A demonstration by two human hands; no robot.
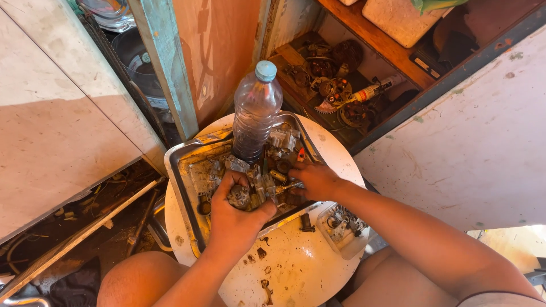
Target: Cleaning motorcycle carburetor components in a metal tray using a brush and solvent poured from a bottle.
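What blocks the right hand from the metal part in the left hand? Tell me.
Nothing visible. The left hand grips the metal part over the tray, and the right hand is right beside it, touching a thin tool that reaches the part. The bottle stands behind, out of the way.

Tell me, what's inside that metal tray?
The metal tray holds a plastic bottle of dark liquid standing upright, plus greasy metal engine parts. The left hand grips one part; the right hand covers others. The tray's bottom is mostly hidden.
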